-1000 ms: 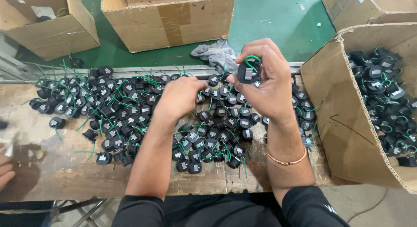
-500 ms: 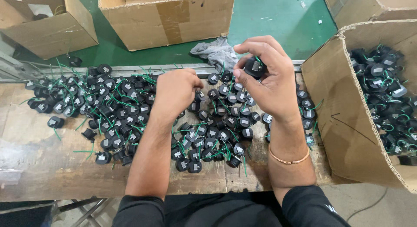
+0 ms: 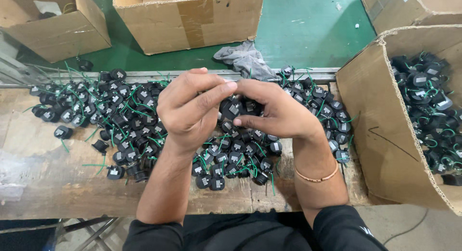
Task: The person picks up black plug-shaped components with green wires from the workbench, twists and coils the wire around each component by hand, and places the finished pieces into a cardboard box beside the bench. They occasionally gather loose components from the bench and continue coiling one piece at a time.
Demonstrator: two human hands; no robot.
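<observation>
Cardboard boxes ring your worn wooden surface, the one on your right filled with black parts, a heap of green-wired parts spreads beneath your wrists, and your left hand and right hand meet above it, fingers pinched around one small black part.
</observation>
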